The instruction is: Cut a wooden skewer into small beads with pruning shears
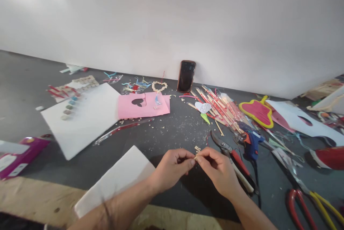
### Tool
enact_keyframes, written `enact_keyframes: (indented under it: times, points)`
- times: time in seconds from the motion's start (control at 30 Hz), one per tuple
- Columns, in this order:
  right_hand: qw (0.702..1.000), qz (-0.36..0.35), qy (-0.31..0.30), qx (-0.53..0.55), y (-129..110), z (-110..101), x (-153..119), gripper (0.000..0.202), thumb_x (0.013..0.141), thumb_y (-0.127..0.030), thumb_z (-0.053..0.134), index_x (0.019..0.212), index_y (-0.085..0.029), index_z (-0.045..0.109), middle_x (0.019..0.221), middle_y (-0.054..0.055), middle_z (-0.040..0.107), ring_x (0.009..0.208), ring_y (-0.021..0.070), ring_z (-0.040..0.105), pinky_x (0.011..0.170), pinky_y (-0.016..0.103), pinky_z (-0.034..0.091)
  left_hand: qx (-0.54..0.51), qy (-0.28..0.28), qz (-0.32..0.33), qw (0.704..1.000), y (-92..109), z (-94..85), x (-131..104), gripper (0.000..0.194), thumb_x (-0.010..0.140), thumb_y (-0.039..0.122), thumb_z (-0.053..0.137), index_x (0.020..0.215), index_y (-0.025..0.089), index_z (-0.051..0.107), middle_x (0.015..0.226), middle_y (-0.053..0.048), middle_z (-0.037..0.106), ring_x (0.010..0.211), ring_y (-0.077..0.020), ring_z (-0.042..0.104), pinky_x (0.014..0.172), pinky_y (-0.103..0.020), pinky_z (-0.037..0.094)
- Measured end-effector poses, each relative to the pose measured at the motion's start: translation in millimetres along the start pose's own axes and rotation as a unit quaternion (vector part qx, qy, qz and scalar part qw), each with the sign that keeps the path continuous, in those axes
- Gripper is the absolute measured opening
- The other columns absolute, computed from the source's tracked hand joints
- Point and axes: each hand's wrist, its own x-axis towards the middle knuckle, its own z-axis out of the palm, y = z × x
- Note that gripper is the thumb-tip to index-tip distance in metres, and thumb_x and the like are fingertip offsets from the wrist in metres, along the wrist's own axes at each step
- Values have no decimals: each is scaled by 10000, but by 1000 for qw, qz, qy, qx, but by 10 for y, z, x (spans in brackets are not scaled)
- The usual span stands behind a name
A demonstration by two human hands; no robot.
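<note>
My left hand (pixel 176 167) and my right hand (pixel 216 169) meet low in the middle, fingertips pinched together. Between them is a small pale wooden piece (pixel 196 158), mostly covered by the fingers. Just behind the fingertips lie several short cut wooden bits (pixel 197 148) on the dark table (pixel 172 135). Garden pruners (pixel 232 154) rest beside my right hand, blades pointing away. A white board (pixel 120 176) lies under and beside my left forearm.
A phone (pixel 186 75) leans on the white wall. Chopsticks in red wrappers (pixel 215 108), a blue glue gun (pixel 252 144) and scissors (pixel 297 183) lie right. Left are pink paper (pixel 126 106), another white board (pixel 91 122) and a purple box (pixel 27 156). A bead-like heart (pixel 159 89) lies behind.
</note>
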Motion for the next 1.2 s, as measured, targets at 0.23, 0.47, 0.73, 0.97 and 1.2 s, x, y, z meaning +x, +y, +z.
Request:
enact_keyframes:
  times: [0.23, 0.47, 0.73, 0.97, 1.2]
  points:
    - [1000, 1, 0, -3, -1, -3, -17, 170, 829, -288, 519, 724, -195, 615, 669, -9, 600, 641, 126, 524, 600, 219, 402, -11, -5, 0, 1000, -12, 7, -5, 253, 793, 332, 538, 833, 108, 650, 632, 16, 495, 549, -70, 435, 496, -188, 312]
    - [1000, 1, 2, -5, -4, 5, 5, 178, 832, -299, 508, 727, -196, 608, 668, -5, 593, 639, 133, 519, 600, 228, 406, -3, 1, 6, 1000, -1, 4, -11, 262, 789, 348, 539, 821, 113, 650, 627, 17, 497, 551, -76, 442, 510, -196, 323]
    - [1000, -2, 0, -6, 5, 7, -16, 167, 838, -292, 508, 733, -201, 602, 680, -5, 594, 655, 137, 533, 610, 234, 412, -2, 4, 3, 1000, 23, 16, -10, 272, 780, 372, 545, 798, 122, 650, 615, 21, 494, 547, -77, 434, 517, -201, 327]
    - [1000, -15, 1, -13, 4, 9, -15, 159, 843, -277, 506, 743, -201, 603, 697, -6, 601, 671, 134, 544, 632, 237, 413, -28, -3, -20, 999, -6, 13, 14, 282, 775, 385, 553, 818, 118, 635, 581, 31, 462, 521, -69, 415, 470, -184, 305]
    - [1000, -15, 6, -20, 15, 7, -19, 164, 841, -284, 503, 738, -201, 598, 695, 2, 603, 667, 140, 543, 625, 241, 419, -27, -1, -25, 999, -8, 17, 2, 293, 766, 401, 558, 811, 122, 636, 557, 38, 465, 476, -60, 387, 451, -185, 304]
